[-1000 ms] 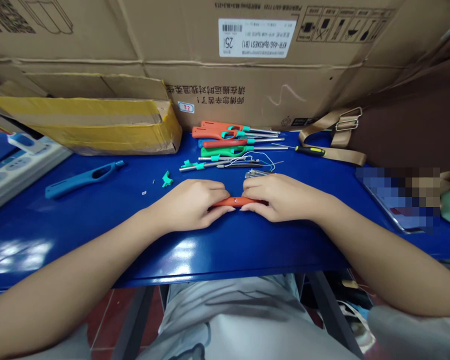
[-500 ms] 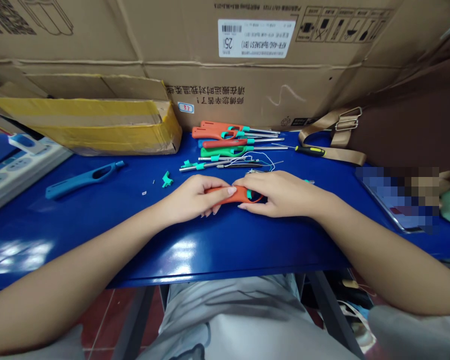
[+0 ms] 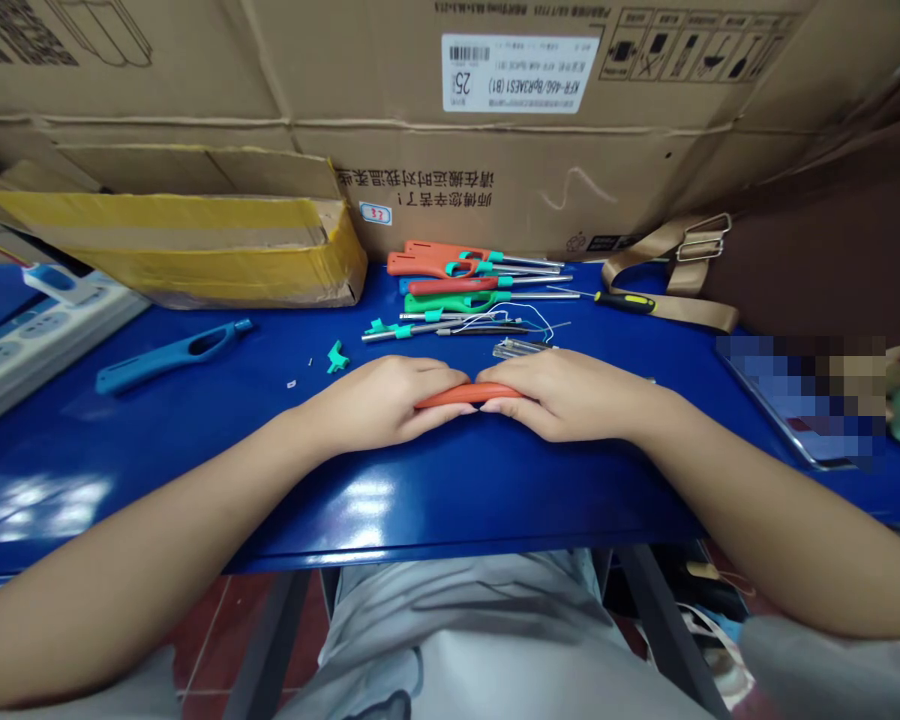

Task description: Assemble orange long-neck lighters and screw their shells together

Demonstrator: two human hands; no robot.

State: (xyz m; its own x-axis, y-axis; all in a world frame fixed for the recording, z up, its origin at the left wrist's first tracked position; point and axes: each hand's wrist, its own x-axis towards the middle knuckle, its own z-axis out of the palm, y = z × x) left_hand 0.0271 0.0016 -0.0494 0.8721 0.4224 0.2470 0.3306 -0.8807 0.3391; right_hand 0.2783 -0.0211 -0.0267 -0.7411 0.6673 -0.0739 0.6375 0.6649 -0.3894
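My left hand [image 3: 379, 405] and my right hand [image 3: 562, 392] both grip an orange lighter body [image 3: 465, 394], pressed down on the blue table [image 3: 450, 490] in the middle of the view. The fingers of both hands curl over it, so only a short orange strip shows between them. Just behind my right hand lie thin metal rods [image 3: 521, 348] and loose white wires [image 3: 495, 320]. Farther back is a pile of orange and green long-nosed lighters [image 3: 457, 280].
A blue lighter shell [image 3: 169, 355] lies at the left, a small teal part [image 3: 335, 357] near it. A power strip [image 3: 30, 330] sits far left, a yellow-taped carton [image 3: 187, 250] and big cardboard boxes [image 3: 450, 120] behind. A screwdriver [image 3: 619, 300] and brown bag [image 3: 817, 250] lie at the right.
Half a second ago the orange lighter body was tilted up, showing its teal trigger; now both hands have turned it flat and pressed it down on the table.
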